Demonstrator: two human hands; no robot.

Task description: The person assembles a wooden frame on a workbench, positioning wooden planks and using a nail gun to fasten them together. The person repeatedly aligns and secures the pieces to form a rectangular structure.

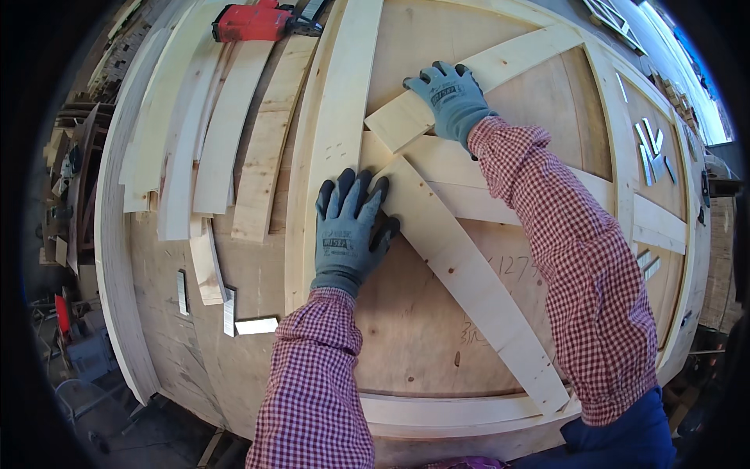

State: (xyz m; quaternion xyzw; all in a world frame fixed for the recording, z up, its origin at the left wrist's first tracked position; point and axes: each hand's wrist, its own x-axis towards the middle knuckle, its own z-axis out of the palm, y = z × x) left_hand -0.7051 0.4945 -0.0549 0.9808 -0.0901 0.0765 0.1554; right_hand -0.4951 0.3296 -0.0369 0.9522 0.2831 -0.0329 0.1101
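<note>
My left hand (349, 230), in a grey-blue work glove with dark fingertips, lies flat with fingers apart on an upright pale board (337, 117). Its thumb side is by the upper end of the lower diagonal board (469, 273), which slants down to the bottom rail. On the upper diagonal board (516, 62) rests my right hand (451, 100), gloved alike, with its fingers spread and slightly bent. A horizontal board (469, 199) runs between the two diagonals, partly under my right arm. All these boards lie on a plywood panel (422, 336).
A red power tool (254, 23) lies on loose boards (226, 133) at the upper left. Metallic staple strips (256, 326) lie at the lower left, and several more strips (650, 152) lie on the right. Stacked timber and clutter surround the panel.
</note>
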